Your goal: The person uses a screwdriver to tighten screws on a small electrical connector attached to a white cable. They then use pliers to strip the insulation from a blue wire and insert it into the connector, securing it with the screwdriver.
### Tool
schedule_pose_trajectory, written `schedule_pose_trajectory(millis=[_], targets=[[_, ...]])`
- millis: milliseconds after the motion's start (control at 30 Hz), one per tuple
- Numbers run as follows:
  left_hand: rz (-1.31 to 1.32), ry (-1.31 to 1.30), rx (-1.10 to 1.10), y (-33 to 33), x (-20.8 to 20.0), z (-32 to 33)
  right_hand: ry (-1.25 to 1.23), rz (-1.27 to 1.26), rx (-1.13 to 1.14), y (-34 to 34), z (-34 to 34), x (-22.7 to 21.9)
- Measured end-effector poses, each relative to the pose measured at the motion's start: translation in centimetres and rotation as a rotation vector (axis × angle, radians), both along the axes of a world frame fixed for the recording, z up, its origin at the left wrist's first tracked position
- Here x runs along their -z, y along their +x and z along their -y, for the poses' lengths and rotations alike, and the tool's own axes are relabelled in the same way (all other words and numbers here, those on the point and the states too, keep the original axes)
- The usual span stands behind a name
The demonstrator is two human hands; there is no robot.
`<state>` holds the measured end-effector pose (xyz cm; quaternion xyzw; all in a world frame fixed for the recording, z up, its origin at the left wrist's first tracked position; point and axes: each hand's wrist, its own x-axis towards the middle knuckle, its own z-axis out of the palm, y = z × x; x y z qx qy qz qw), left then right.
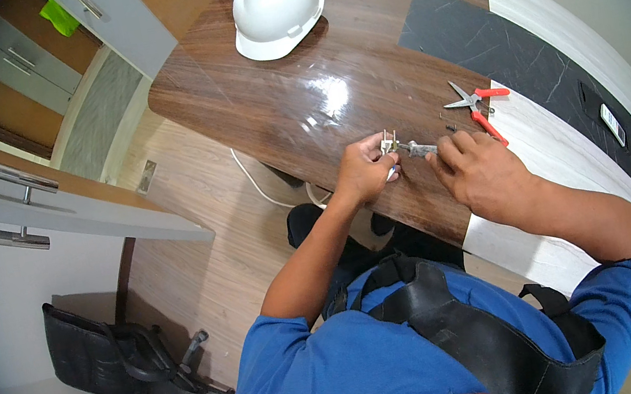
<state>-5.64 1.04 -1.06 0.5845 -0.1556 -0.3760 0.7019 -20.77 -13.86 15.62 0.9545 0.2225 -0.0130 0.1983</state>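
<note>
At the near edge of the brown table, my left hand (364,172) is closed around a white electrical plug (386,147), its metal prongs pointing up and away. My right hand (483,173) grips a screwdriver (420,148) with a clear handle. The screwdriver's shaft reaches left to the plug, but its exact contact point is too small to make out. Just beyond my right hand, pliers (475,105) with red handles lie with their jaws apart. Some small dark pieces (451,127), perhaps screws, rest beside the pliers. A white cable (254,180) hangs below the table edge, near my left forearm.
A white hard hat (276,11) sits at the far left of the table (364,38). On the right runs a dark marbled strip (462,22) with a white rectangular device (612,124). A black chair (131,365) and a cabinet door with metal handles (4,182) are at left.
</note>
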Motion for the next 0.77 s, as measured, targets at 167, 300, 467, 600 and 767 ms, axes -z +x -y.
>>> schedule_pose_trajectory(millis=[167,300,467,600,767], targets=[[-0.032,0.025,-0.001,0.2,0.0,0.1,-0.134,0.064,-0.18,0.5,0.8,0.3],[-0.062,0.058,0.046,0.6,-0.1,0.0,-0.157,0.046,-0.246,0.8,1.5,0.0],[-0.047,0.08,0.069,0.6,-0.1,-0.3,0.138,-0.027,0.02,1.0,2.1,0.6],[-0.031,0.102,0.084,0.6,-0.6,-0.3,0.591,-0.165,0.484,1.7,2.1,0.5],[-0.015,0.118,0.095,0.8,-0.7,-0.5,0.789,-0.329,0.794,3.5,1.6,-0.9]])
